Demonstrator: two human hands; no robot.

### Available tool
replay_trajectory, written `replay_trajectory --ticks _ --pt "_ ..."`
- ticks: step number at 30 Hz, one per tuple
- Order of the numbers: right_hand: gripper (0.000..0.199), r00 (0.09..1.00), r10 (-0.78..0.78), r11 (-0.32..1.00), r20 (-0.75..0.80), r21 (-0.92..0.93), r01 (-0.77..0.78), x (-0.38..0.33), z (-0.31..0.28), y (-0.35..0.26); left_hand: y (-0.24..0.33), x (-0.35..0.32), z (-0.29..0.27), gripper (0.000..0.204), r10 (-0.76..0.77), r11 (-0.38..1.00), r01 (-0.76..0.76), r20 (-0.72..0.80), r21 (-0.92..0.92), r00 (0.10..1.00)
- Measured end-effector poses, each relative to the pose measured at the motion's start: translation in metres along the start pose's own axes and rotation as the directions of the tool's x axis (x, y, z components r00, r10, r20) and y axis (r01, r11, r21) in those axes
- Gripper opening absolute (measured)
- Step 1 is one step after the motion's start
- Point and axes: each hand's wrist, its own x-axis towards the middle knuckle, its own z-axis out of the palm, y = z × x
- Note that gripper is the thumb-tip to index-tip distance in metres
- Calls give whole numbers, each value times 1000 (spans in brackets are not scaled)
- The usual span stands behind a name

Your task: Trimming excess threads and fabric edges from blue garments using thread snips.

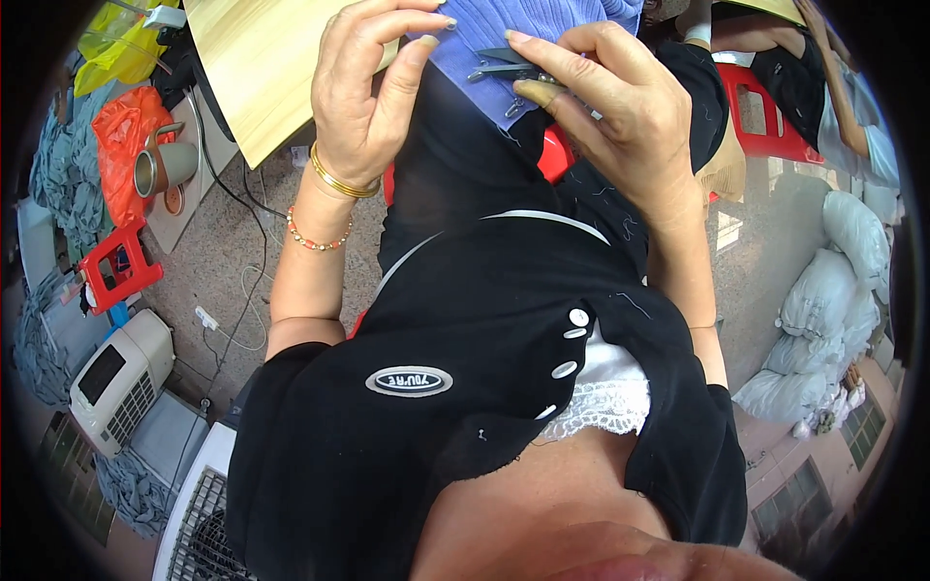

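Two bare hands work a piece of ribbed periwinkle-blue fabric (504,39) at twelve o'clock in the head view.

The left hand (363,92) pinches the fabric's left edge between thumb and curled fingers, a gold bangle (341,182) and a beaded bracelet (316,240) on its wrist. The right hand (620,111), at one o'clock, is closed around small grey metal thread snips (509,66), whose blades lie on the fabric. At eleven o'clock sits a pale wooden tabletop (266,68); at nine o'clock, a grey metal mug (160,167) beside an orange plastic bag (121,145). White stuffed sacks (833,310) pile at three o'clock.
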Motion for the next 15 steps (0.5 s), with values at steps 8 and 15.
replay_trajectory --ticks 8,15 --pt "43 1000 2 987 24 -159 2 3 -1 -4 -1 1 1 17 1 1000 -1 -3 31 1000" --pt "44 999 -44 989 21 -143 47 4 0 -2 -1 1 1 17 8 998 -8 -6 58 1000"
